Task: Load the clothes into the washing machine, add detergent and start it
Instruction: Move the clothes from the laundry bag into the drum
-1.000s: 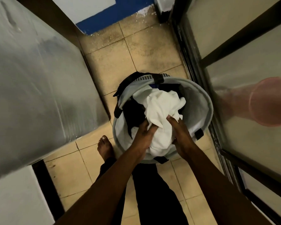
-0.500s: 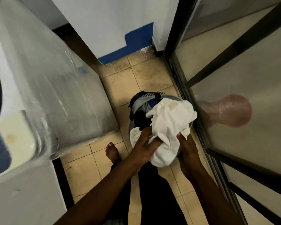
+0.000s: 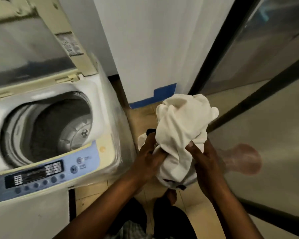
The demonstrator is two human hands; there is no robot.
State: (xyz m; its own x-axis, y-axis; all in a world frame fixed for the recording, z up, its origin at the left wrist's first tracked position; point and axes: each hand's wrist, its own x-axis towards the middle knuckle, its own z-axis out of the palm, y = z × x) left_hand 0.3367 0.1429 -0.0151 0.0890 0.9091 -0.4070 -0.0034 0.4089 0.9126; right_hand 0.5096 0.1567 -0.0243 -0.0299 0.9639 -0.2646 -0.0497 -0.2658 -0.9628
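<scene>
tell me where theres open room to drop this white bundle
The drum is open, lid up, with nothing visibly inside. Floor between washer and glass door is narrow, crowded by legs. Both hands, left hand and right hand, hold the white bundle.

To the left of the hands (image 3: 176, 159) the washing machine (image 3: 100, 152) stands with its lid (image 3: 29, 54) raised upright at the back, so the drum opening (image 3: 47, 128) is free from above. Between the hands and this opening rises the machine's right rim (image 3: 114, 128). Just right of the hands a glass door (image 3: 274, 135) with dark frame bars closes the way. Ahead, a white wall (image 3: 154, 49) stands beyond them. Below is only a narrow strip of tiled floor (image 3: 141, 118).
</scene>
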